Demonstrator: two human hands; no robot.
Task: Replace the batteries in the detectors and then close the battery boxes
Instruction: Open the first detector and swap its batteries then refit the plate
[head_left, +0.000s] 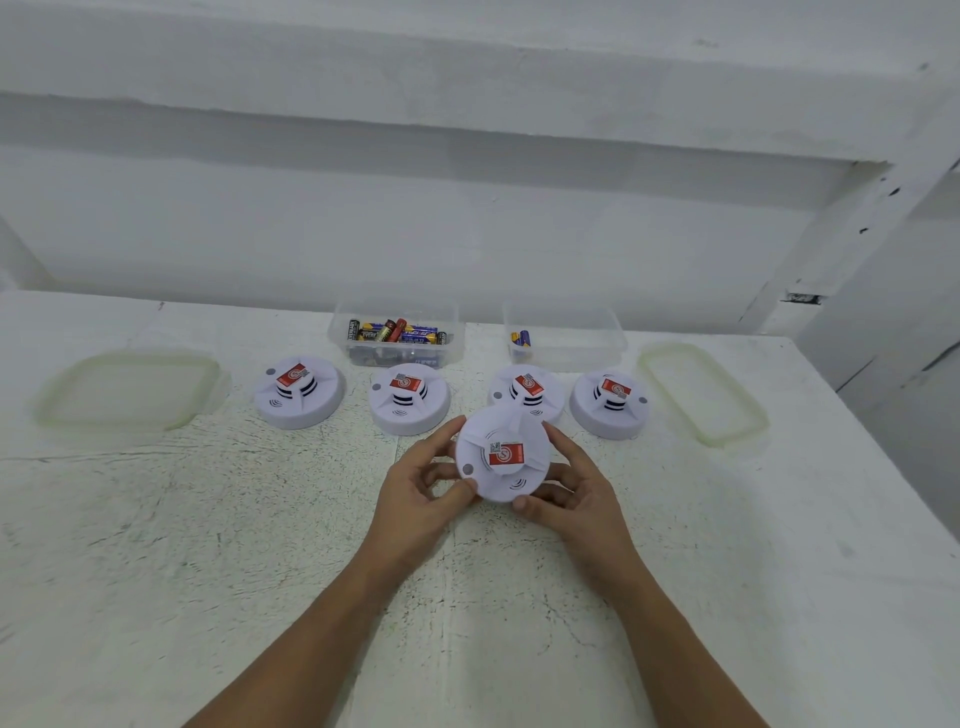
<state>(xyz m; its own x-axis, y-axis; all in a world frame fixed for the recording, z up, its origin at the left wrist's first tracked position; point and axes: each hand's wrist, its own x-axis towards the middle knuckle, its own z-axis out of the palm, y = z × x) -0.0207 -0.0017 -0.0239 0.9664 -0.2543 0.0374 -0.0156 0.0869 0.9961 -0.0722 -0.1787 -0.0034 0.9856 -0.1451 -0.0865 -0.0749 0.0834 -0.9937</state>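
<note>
A round white detector is held between both hands, tilted so that its face with the red label turns toward the camera. The left hand takes the left rim, with the thumb on the lower left edge, the forefinger stretched along the upper left edge and the other fingers curled behind. The right hand takes the right rim, with the thumb at the bottom edge and the fingers round the side and back. Each grip is clasped on the detector, which sits between them, with the palms lower and nearer the person.

Beyond it, four more stand in a row on the pale surface, red labels up: the first detector, second detector, third detector and fourth detector. The held one partly hides the third.

Behind the row stands a clear box filled with batteries. To its right, a second box holds a couple of cells at its left end. The left lid and right lid lie flat at either end of the row.
</note>
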